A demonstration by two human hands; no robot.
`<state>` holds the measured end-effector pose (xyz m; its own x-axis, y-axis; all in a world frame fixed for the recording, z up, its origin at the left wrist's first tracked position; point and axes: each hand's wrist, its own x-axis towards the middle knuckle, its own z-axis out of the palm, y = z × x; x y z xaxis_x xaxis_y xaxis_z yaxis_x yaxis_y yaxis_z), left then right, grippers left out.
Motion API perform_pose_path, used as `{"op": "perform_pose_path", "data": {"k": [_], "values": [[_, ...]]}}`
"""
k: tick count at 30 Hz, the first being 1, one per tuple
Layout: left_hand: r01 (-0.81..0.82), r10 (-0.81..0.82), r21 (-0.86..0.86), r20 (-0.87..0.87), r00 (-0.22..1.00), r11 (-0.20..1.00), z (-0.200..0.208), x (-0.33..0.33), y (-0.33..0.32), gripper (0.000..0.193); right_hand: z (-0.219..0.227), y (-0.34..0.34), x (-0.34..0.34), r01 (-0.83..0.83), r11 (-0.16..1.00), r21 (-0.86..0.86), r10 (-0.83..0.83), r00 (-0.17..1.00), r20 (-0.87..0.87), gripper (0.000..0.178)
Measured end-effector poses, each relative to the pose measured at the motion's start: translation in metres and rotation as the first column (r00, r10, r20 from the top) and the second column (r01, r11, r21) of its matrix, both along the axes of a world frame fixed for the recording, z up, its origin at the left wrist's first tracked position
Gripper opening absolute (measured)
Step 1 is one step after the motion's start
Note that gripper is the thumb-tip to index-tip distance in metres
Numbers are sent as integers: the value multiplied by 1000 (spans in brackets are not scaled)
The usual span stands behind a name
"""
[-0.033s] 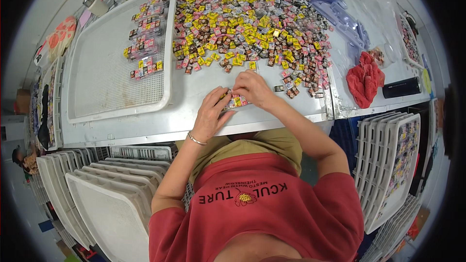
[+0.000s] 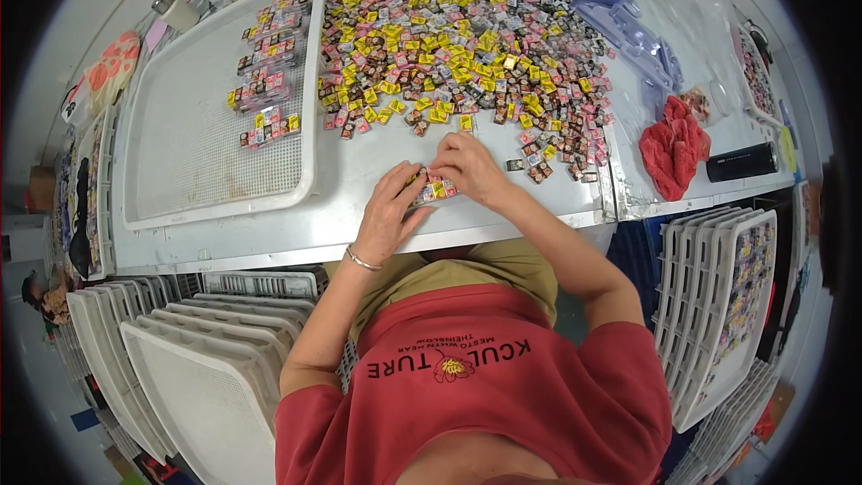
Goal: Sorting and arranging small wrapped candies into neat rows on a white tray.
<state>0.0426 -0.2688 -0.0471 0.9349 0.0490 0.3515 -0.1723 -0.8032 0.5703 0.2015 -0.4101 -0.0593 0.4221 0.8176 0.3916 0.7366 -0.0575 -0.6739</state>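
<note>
- While the left hand (image 2: pixel 391 204) keeps its grip closed around one end of a small rectangular block of pink, yellow and grey printed pieces (image 2: pixel 438 189), uneven finger pressure could skew the block.
- The right hand (image 2: pixel 469 167) bends its fingers to the block's far edge. Whether its grip clasps anything cannot be told; the contact is hidden. Pressing off-centre could dislodge a piece.
- The block sits between both hands, near the front edge of the pale metal surface (image 2: pixel 341 207). Should the left grip slacken, pieces could scatter or drop over that edge.
- If the right wrist swings outward, it could brush the loose cluster of brown, yellow and pink pieces (image 2: pixel 543 157).
- Because the large multicoloured heap of small pieces (image 2: pixel 458 45) mixes similar colours, a wrong piece could be picked.
- Left of the hands stands a white rectangular plastic mesh tray (image 2: pixel 180 153). Knocking its raised rim could disturb the grouped multicoloured blocks (image 2: pixel 272 128) inside.
</note>
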Motion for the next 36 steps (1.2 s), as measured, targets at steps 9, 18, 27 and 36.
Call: {"op": "perform_pose_path", "data": {"k": [9, 18, 27, 36], "values": [[0, 9, 135, -65, 998, 991, 2, -12, 2, 50, -6, -11, -21, 77, 994, 83, -76, 997, -15, 14], [-408, 342, -123, -361, 868, 905, 11, -19, 19, 38, 18, -25, -10, 199, 963, -180, -209, 977, -41, 30], [-415, 244, -873, -357, 902, 255, 51, -18, 30, 38, 49, -10, -1, 29, 999, 14, -4, 548, -836, 28], [-209, 506, -975, -145, 850, 72, 78, -35, 182, 16, 97, 136, -18, 31, 972, 232, 164, 619, -768, 27]]}}
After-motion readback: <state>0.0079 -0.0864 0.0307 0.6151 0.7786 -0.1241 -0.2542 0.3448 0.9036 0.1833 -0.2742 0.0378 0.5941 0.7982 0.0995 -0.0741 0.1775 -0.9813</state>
